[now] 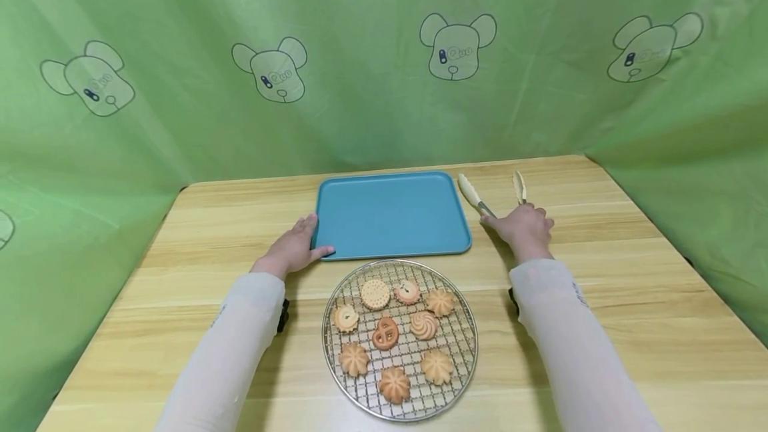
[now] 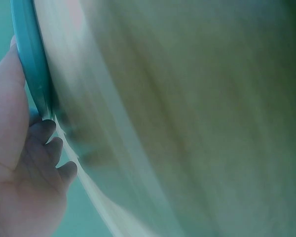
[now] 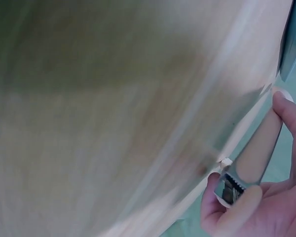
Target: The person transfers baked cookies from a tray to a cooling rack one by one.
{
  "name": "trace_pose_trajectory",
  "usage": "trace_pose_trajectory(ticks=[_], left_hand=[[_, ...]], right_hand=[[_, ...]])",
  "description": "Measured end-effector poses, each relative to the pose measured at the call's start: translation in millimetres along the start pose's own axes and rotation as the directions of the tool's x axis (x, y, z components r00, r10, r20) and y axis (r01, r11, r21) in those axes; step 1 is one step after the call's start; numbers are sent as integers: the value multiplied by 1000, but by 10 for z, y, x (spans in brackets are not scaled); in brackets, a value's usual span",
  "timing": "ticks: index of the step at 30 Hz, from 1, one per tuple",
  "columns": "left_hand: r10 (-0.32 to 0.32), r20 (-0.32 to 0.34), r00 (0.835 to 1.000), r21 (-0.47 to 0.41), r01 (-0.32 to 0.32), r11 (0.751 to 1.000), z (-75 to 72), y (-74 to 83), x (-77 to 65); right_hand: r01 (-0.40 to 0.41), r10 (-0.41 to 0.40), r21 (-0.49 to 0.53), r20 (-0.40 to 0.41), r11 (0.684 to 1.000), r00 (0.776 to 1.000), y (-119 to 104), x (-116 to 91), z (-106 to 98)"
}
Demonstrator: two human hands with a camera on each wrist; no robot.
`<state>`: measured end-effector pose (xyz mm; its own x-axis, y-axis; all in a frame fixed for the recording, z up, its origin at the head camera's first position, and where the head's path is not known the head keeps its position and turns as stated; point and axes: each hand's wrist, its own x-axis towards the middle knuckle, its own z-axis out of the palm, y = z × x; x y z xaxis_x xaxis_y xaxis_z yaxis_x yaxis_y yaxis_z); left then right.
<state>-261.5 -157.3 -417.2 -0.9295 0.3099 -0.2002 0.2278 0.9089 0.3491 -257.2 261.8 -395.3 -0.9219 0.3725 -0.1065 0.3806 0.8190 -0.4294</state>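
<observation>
A blue rectangular tray (image 1: 393, 215) lies on the table. At its near left corner is my left hand (image 1: 294, 245), thumb over the rim and the other fingers along the left side. The left wrist view shows the fingertips close to the table beside the tray's edge (image 2: 32, 54). My right hand (image 1: 526, 227) grips a pair of tongs (image 1: 470, 191) right of the tray, their two pale tips spread apart and pointing away. In the right wrist view the tongs' handle (image 3: 260, 153) sits between thumb and fingers.
Nearest me stands a round wire cooling rack (image 1: 474, 352) bearing several cookies, among them a pretzel-shaped one (image 1: 385, 333) and a swirl cookie (image 1: 423, 325). A green curtain (image 1: 366, 119) hangs behind the wooden table (image 1: 198, 272) and at both sides.
</observation>
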Motion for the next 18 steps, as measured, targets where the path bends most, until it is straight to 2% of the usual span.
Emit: trace_pose_trajectory(ticks=[12,18], left_hand=[[2,1,1000,3,-2,1000,9,-10,6],[2,7,1000,7,-2,1000,21,-24,14]], right_hand=[[79,-79,0,-22,997,997,24,-29,19],[63,-62,30,-28,998,998,1,-44,10]])
